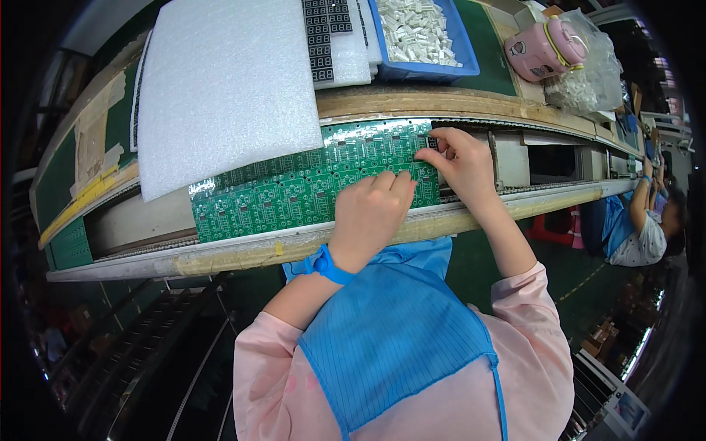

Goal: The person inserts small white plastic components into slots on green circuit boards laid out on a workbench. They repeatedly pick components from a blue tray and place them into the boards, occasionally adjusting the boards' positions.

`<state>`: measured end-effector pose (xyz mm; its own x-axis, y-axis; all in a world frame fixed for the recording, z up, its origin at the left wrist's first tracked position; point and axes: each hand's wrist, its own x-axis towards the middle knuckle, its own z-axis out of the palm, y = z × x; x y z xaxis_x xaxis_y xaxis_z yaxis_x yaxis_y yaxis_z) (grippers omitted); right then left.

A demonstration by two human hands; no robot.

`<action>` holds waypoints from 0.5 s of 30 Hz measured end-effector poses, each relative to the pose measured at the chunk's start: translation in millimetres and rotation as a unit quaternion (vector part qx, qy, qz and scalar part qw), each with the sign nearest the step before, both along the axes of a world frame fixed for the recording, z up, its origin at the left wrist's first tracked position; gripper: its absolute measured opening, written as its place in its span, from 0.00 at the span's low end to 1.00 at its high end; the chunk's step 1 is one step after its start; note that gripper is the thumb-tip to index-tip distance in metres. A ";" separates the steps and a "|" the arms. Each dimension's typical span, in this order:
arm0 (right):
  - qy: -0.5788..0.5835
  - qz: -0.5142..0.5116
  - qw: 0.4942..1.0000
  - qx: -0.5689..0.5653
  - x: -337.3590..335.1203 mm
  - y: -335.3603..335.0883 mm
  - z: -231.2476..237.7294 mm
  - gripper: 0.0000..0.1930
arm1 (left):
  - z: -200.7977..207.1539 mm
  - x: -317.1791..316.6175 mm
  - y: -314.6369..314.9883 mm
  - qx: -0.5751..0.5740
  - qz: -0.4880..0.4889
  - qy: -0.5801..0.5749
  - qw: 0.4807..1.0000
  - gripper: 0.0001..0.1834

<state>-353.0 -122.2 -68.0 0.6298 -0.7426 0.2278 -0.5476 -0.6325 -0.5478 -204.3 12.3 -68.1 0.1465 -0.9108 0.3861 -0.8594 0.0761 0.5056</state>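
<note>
Right hand (467, 162): I see it bent over the right end of the green circuit board (257, 209), forearm angled up from the lower right. Thumb and index finger stand a narrow gap apart around a small black display (433, 142); I cannot tell whether they pinch it. Left hand (371, 213): fingers curled under, knuckles up, resting over the board's middle, blue strap (327, 266) at the wrist; curled fingers hide any hold, so I cannot tell.

Board lies lengthwise across the track between a near rail (220, 254) and a wooden ledge (448, 101). White foam sheet (228, 88) overhangs its far left part. Beyond the ledge, green bench surface (489, 51). In the room at right, I note another person (636, 228) near the line.

Containers: blue bin (426, 72), heaped with white parts (419, 33); right of it, a pink lidded container (537, 53), contents hidden, beside a clear plastic bag (596, 82). Black display modules (318, 44) lie on foam left of the bin.
</note>
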 end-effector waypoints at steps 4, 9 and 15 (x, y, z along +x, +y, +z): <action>0.008 -0.013 0.998 0.066 -4.4 3.5 12.4 0.21 | -8.6 0.2 0.6 -0.010 -0.011 0.017 1.000 0.06; -0.035 0.089 0.995 -0.039 -9.8 -5.4 15.9 0.16 | -12.8 1.0 0.1 -0.004 -0.018 0.028 0.999 0.06; -0.038 0.149 0.984 -0.086 -10.2 -13.1 8.3 0.10 | -11.7 1.6 0.7 0.010 -0.015 0.032 0.999 0.05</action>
<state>-363.2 -135.3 -59.7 0.7900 -0.4742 0.3886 -0.2854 -0.8454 -0.4514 -202.8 13.0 -79.8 0.1426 -0.9224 0.3589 -0.8222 0.0914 0.5617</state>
